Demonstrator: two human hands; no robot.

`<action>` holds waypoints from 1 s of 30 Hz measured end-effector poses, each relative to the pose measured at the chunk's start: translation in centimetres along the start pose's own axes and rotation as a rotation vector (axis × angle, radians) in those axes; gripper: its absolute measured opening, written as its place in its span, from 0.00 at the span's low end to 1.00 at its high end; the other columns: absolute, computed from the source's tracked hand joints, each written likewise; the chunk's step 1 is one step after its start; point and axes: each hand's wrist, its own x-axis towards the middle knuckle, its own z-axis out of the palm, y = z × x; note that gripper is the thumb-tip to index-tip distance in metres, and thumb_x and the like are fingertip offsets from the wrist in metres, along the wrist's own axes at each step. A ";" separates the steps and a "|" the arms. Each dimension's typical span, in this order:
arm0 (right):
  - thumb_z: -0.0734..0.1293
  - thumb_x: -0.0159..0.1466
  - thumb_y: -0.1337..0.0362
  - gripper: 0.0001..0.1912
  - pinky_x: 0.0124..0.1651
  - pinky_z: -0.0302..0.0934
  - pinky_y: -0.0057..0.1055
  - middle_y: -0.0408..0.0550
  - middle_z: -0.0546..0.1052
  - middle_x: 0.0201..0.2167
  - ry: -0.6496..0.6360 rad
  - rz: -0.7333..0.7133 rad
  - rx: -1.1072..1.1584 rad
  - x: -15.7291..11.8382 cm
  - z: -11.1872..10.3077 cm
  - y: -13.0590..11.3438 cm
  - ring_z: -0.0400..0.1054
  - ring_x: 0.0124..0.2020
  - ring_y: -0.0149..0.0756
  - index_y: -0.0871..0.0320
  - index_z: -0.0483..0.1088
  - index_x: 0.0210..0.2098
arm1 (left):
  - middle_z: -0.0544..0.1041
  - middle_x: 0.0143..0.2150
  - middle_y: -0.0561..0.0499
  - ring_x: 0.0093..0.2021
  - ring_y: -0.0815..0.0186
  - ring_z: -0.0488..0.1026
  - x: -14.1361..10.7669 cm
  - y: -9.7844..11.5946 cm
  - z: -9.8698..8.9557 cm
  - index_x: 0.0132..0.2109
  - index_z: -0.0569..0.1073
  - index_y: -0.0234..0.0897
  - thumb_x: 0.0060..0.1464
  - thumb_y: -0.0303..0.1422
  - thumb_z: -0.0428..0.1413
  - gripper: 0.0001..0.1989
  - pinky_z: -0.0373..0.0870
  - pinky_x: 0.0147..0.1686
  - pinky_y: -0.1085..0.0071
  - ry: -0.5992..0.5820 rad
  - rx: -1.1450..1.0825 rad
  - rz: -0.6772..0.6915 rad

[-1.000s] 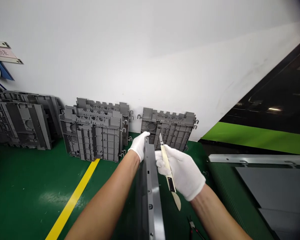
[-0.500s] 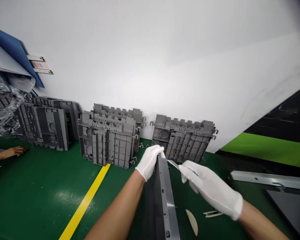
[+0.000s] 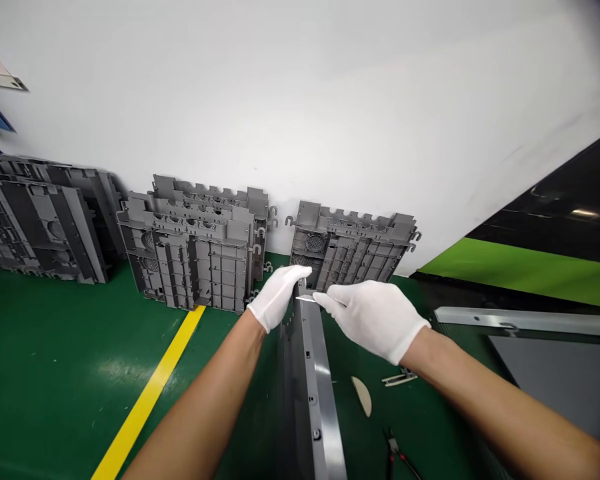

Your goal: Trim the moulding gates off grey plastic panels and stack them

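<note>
Two hands meet at the lower centre of my feed, both in white cotton gloves. The left hand (image 3: 279,297) is closed over the top end of a long grey panel (image 3: 307,380), which stands on edge and runs down to the bottom of the frame, its narrow side rail dotted with small holes. The right hand (image 3: 373,320) is narrowed to a pinch around a small bright blade (image 3: 305,299) at the panel's end (no handle shows, and from here I cannot tell whether the edge touches the panel). Compared with my last view, that hand has swung in from the right to sit just beside the left, so the blade now works right at the panel's end.

On the green floor (image 3: 45,347), lower right of the panel, lie a pale crescent-shaped piece (image 3: 361,396), a small metal clip (image 3: 399,378) and dark-handled pliers (image 3: 394,448). Grey moulded plastic frames (image 3: 190,253) lean against the white wall (image 3: 300,100) behind the hands, and a yellow floor line (image 3: 153,390) runs toward them from the lower left. At the right edge, an aluminium strip (image 3: 525,320) lies above a grey sheet (image 3: 555,380).
</note>
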 end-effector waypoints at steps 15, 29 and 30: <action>0.49 0.71 0.47 0.28 0.24 0.38 0.31 0.41 0.71 0.17 0.046 -0.030 -0.112 -1.2 -0.2 -0.2 0.67 0.19 0.36 0.51 0.69 0.27 | 0.65 0.25 0.57 0.28 0.70 0.60 0.3 -0.4 0.4 0.25 0.64 0.37 0.51 0.41 0.58 0.16 0.57 0.32 0.70 0.056 0.027 -0.068; 0.49 0.71 0.44 0.29 0.25 0.48 0.28 0.40 0.67 0.17 0.051 0.091 0.320 -4.2 -0.8 0.3 0.60 0.20 0.30 0.54 0.62 0.23 | 0.66 0.25 0.56 0.25 0.70 0.61 0.1 -0.8 0.7 0.26 0.65 0.37 0.51 0.43 0.59 0.17 0.58 0.29 0.70 0.079 -0.059 -0.022; 0.49 0.71 0.44 0.29 0.24 0.50 0.28 0.40 0.67 0.17 0.037 0.129 0.398 -5.3 -0.8 0.3 0.59 0.20 0.29 0.54 0.61 0.22 | 0.66 0.26 0.55 0.26 0.70 0.61 -0.3 -0.7 0.9 0.27 0.65 0.37 0.52 0.45 0.59 0.18 0.58 0.29 0.70 0.085 -0.043 0.002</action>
